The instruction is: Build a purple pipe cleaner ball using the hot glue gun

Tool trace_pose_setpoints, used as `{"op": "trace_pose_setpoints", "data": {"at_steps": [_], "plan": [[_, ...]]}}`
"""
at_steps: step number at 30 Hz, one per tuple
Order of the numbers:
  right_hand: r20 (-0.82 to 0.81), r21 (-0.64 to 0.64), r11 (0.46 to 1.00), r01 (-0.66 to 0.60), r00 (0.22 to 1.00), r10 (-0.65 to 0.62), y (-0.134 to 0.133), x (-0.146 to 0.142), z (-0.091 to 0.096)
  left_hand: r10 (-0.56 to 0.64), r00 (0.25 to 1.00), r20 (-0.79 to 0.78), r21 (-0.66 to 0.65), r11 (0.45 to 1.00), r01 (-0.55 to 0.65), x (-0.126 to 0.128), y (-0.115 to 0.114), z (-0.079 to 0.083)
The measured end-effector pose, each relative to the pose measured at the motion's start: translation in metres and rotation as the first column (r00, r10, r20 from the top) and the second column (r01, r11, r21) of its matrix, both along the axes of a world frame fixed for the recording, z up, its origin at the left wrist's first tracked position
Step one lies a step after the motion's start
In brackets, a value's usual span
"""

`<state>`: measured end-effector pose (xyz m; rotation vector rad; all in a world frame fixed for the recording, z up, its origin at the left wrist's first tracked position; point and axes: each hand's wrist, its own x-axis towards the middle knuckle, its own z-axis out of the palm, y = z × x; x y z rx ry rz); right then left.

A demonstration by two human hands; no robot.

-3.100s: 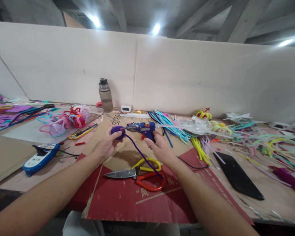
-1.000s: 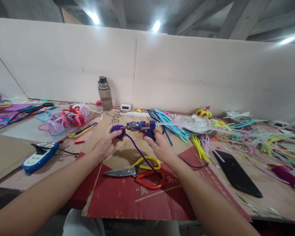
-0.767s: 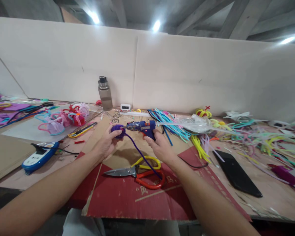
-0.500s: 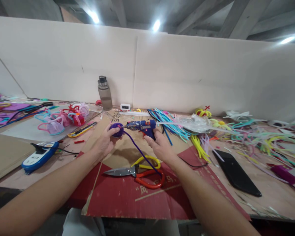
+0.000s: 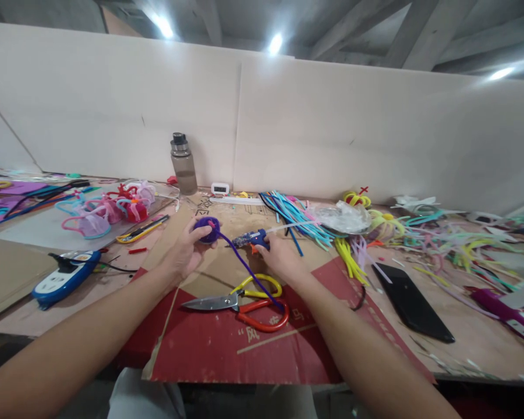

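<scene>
Between the fingers of my left hand (image 5: 190,249) is a round purple coil of pipe cleaner (image 5: 206,229) with a pinkish spot in its middle. Its loose tail (image 5: 244,265) runs down to the right, over the scissors. My right hand (image 5: 283,254) is wrapped round a blue hot glue gun (image 5: 254,238), whose nozzle points left and low, apart from the coil. A clear glue stick (image 5: 290,225) sticks out of its back. Scissors with one yellow and one red handle (image 5: 262,327) lie below both hands on the red and brown cardboard (image 5: 192,355).
A water bottle (image 5: 184,166) and a small white clock (image 5: 220,188) stand by the partition. Left are a blue power strip (image 5: 65,279), a utility knife (image 5: 143,229) and small pink and red pieces (image 5: 113,209). A black phone-like slab (image 5: 413,302) and loose pipe cleaners (image 5: 303,218) lie right.
My right hand has drawn the glue gun away from the purple coil, lowering it and turning its nozzle downward. The coil stays in my left hand. The view has shifted slightly.
</scene>
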<state>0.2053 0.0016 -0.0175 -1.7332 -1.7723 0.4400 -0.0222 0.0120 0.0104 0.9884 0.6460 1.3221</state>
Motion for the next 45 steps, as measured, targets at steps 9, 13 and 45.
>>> {"op": "trace_pose_setpoints", "data": {"at_steps": [9,13,45], "plan": [[0.228,0.636,0.634,-0.440,0.892,0.390,-0.026,-0.024,0.015,-0.184,0.983,0.012,-0.201,0.962,0.183,0.005,-0.009,-0.005],[0.277,0.639,0.598,-0.484,0.870,0.407,-0.028,-0.028,0.014,-0.204,0.979,-0.030,-0.211,0.958,0.193,0.010,-0.012,-0.006],[-0.337,0.299,0.911,-0.284,0.861,0.380,-0.029,-0.031,0.019,-0.368,0.888,-0.277,-0.174,0.928,0.330,0.011,-0.012,-0.013]]}}
